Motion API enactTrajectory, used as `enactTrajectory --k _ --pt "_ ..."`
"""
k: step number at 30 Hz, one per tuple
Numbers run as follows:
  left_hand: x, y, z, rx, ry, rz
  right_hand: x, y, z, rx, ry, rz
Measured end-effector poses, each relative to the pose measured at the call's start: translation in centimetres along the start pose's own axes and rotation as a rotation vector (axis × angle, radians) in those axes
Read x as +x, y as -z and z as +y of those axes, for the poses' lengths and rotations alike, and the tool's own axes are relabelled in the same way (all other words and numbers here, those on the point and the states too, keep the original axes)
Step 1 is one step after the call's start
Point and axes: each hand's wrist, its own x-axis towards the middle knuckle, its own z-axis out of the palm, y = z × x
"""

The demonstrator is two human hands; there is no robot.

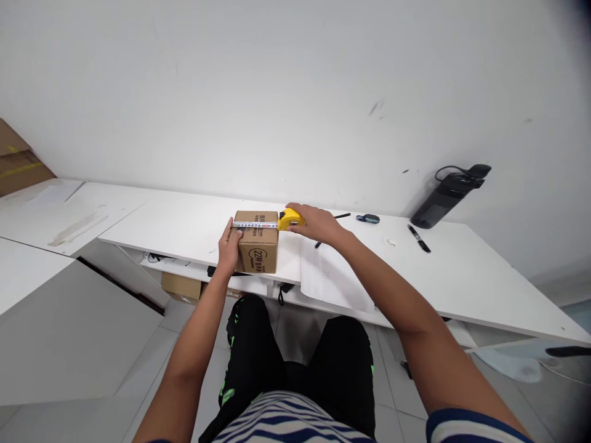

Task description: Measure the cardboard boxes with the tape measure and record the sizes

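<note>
A small brown cardboard box (258, 257) with dark printing stands near the front edge of the white desk. My left hand (228, 247) grips its left side, thumb on the top near the end of the tape. Across the box top, from left to right, runs the white blade (253, 225) of a tape measure. Its yellow case (290, 218) sits at the box's upper right edge, with my right hand (313, 221) closed around it. Whether the left fingers also pin the blade's tip is hard to make out.
Right of the box lie a sheet of paper (332, 277), a thin black stick (342, 216), a small dark blue object (368, 218) and a black marker (418, 238). A black bottle (443, 198) leans at the wall. A larger carton (21, 163) is far left.
</note>
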Motion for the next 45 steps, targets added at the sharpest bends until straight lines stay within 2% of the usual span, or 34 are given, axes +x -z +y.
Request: enactTrajectory --k 11,20,32,45 --pt "-0.2 -0.1 0.5 -0.001 0.017 0.003 0.1 -0.5 0.2 -0.013 0.007 0.018" --pt "0.0 0.0 0.0 -0.005 0.006 0.006 0.3 -0.5 0.2 -0.136 0.023 0.027" --pt "-0.1 -0.2 0.2 -0.015 0.016 0.001 0.5 0.1 0.3 -0.096 0.042 -0.058" --pt "0.3 -0.3 -0.4 -0.04 0.006 0.019 0.7 -0.3 1.0 -0.075 0.076 -0.071"
